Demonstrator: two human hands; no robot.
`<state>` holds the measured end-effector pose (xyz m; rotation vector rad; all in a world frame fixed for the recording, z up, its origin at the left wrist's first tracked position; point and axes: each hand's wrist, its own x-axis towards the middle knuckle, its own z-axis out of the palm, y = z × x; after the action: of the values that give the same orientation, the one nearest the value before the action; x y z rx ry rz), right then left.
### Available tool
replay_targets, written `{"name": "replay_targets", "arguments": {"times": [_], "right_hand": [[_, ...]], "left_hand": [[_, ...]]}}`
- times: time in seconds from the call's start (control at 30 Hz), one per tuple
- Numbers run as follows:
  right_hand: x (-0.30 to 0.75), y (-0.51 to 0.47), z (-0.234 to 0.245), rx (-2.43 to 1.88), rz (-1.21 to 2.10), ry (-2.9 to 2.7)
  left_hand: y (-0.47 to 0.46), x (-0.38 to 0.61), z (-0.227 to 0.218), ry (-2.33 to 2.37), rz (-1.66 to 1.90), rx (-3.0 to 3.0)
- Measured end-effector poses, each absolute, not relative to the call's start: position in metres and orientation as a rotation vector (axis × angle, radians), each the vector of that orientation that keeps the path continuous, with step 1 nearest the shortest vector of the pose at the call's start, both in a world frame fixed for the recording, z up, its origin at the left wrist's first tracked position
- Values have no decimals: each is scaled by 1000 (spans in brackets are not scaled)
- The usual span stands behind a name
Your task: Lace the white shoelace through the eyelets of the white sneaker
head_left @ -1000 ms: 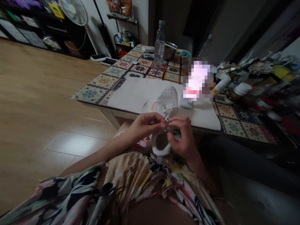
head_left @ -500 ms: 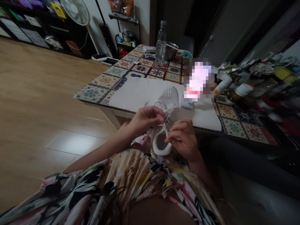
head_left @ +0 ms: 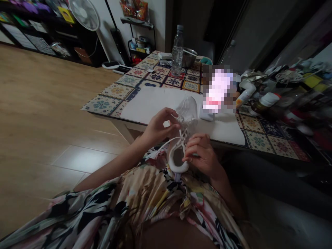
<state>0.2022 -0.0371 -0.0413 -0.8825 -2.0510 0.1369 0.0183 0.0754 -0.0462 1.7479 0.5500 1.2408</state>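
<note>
A white lace-up sneaker [head_left: 188, 108] leans from my lap onto the table edge, toe pointing away and collar opening toward me. White shoelaces [head_left: 171, 140] criss-cross its front, and one loose length curves out to the left. My left hand [head_left: 164, 125] is at the left of the lacing, its thumb and fingers bent round a lace near their tips. On the right side of the shoe's opening, my right hand [head_left: 201, 152] has its fingers curled, pinching a lace beside the collar. The fingertips partly hide what they grip.
Beneath the toe, a white sheet [head_left: 147, 103] covers part of the patterned table [head_left: 103, 102]. A blurred-out phone-like screen [head_left: 218, 90] stands beyond the shoe. A plastic bottle [head_left: 177, 52] and metal bowl [head_left: 188, 58] sit farther back. Bottles and clutter [head_left: 269, 100] crowd the right.
My left hand has shifted slightly up and away from the collar, its thumb and index finger spread wider. A lace length now arcs out left below it. My right hand has dropped slightly.
</note>
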Motion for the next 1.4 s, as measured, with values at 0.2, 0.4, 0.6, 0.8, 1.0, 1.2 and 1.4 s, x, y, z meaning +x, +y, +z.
{"name": "replay_targets", "arguments": {"times": [0.2,0.4,0.6,0.8,1.0,1.2,1.4], "right_hand": [[198,-44,-41,-1103,-95,-1993],[186,-49,-39,-1227,-260,-2021],[194,-66,-12,-557,502,-2156],[207,-61,-21,-632,747,-1931],[197,-37,-44,-1074,278,-1842],[192,-39,-40,-1068,215,-1956],[193,-39,-41,-1063,201,-1979]], "left_hand": [[66,-15,-30,701,1282,2033],[42,-26,-6,411,948,2487],[40,-19,-12,536,897,2631],[38,-13,-17,608,823,2596],[35,-7,-20,656,826,2537],[32,-1,-19,614,803,2437],[31,0,-18,543,876,2357]]}}
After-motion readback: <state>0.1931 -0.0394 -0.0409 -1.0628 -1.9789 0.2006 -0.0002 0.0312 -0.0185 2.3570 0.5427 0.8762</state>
